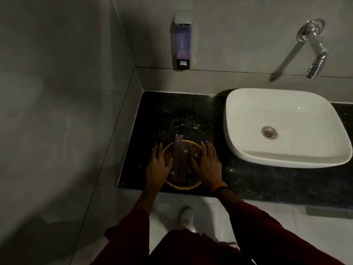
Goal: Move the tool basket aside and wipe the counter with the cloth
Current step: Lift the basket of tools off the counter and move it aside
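Note:
A round woven basket (188, 186) sits near the front edge of the black granite counter (172, 111). Long brown packets (178, 159) lie across the basket and stick out past its far rim. My left hand (158, 165) rests on the basket's left side with fingers spread. On the basket's right side lies my right hand (207, 165), fingers apart, thumb over the rim. Both hands touch the basket; a firm grip is not visible. No cloth is in view.
A white basin (286, 111) stands on the counter to the right, with a chrome tap (315, 54) on the wall above it. A soap dispenser (182, 39) hangs on the back wall. A grey wall (66, 111) bounds the counter's left end. White specks scatter behind the basket.

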The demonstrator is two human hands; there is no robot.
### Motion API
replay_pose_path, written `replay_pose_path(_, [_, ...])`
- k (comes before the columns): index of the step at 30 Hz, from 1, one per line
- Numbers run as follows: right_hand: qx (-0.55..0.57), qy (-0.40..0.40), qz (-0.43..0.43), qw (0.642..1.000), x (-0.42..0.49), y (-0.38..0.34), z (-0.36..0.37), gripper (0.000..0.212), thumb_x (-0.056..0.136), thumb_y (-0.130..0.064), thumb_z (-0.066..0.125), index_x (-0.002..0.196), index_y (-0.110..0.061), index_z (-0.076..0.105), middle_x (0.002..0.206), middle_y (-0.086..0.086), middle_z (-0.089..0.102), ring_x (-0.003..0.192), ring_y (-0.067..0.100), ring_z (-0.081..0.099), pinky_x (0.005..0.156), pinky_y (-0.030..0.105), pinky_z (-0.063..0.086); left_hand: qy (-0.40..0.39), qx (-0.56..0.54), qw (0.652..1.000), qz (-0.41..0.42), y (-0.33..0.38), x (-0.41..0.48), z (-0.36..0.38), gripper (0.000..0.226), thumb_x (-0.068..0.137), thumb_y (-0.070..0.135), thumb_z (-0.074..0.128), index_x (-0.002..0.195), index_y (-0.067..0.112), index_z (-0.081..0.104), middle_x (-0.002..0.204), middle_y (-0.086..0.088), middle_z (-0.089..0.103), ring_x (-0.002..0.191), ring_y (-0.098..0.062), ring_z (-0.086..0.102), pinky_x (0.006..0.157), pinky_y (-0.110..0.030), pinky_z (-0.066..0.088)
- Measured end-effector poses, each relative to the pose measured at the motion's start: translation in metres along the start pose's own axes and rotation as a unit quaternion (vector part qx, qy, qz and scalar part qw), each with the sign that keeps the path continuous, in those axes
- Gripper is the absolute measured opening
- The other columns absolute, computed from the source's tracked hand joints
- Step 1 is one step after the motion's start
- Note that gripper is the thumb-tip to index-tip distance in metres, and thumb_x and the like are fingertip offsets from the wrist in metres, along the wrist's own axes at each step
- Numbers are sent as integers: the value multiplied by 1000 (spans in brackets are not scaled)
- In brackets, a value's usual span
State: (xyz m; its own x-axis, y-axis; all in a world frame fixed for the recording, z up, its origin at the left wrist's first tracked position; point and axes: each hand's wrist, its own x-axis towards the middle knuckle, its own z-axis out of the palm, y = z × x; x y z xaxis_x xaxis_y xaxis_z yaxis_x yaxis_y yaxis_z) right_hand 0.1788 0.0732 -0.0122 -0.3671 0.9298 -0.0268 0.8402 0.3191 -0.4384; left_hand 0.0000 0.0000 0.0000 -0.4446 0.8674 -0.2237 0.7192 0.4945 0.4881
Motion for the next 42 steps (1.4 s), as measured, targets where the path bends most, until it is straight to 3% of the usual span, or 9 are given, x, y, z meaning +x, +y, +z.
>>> replay_pose_path(4, [-3,-55,76,996,-1,4,4,59,97,-25,49,150,-12,26,150,16,35,132,36,44,84,50,54,9,-60,997,-49,7,-1,2,57,98,32,52,149,21,31,135,-16,56,118,-33,59,92,-43,51])
replay_pose_path(8, [6,-77,86,993,-1,10,0,55,95,-16,50,147,-11,30,145,16,38,115,39,58,82,50,56,10,-63,997,-39,0,5,4,45,99,21,49,142,29,39,113,-11,67,100,-29,68,83,-43,58])
replay_pose_path(13, [28,-42,85,995,-24,23,-12,48,92,-12,52,139,-9,43,139,17,45,99,39,66,78,48,57,11,-62,998,-16,14,-6,3,43,97,13,48,139,24,48,112,-11,70,102,-31,68,85,-43,55])
replay_pose_path(17, [53,15,88,995,-67,53,-29,46,93,-14,54,138,-13,45,134,10,50,97,29,67,78,42,60,16,-78,997,20,37,-36,14,46,91,7,51,134,24,54,98,-9,72,87,-28,69,74,-37,56])
replay_pose_path(22, [70,59,108,990,-126,110,-61,44,93,-22,53,137,-15,48,134,7,54,94,22,67,73,36,61,-55,-102,993,28,79,-75,47,37,90,13,58,124,26,62,95,-6,75,86,-26,71,77,-40,61])
replay_pose_path(29, [71,100,216,969,-195,203,-111,48,97,-31,51,141,-11,46,132,15,62,107,31,67,90,36,53,-158,-114,978,75,145,-129,124,39,86,20,67,120,35,56,102,4,73,87,-16,71,76,-40,62])
replay_pose_path(33, [94,129,259,952,-222,267,-144,71,91,-55,26,139,-8,50,118,16,70,97,32,70,83,40,57,-165,-108,974,113,206,-158,174,42,86,21,69,126,26,57,108,2,72,93,-18,70,78,-37,62])
replay_pose_path(38, [71,140,258,953,-232,378,-179,53,95,-42,40,135,-9,55,119,12,72,100,31,70,87,39,56,-162,-100,974,125,299,-173,236,41,85,21,67,125,25,58,101,-1,74,89,-21,71,76,-40,61])
replay_pose_path(42, [64,131,241,959,-217,459,-213,38,98,-23,55,135,-13,53,121,11,70,102,30,70,88,44,58,-139,-105,976,134,376,-177,271,36,86,21,66,122,25,60,93,1,74,83,-16,72,73,-32,61])
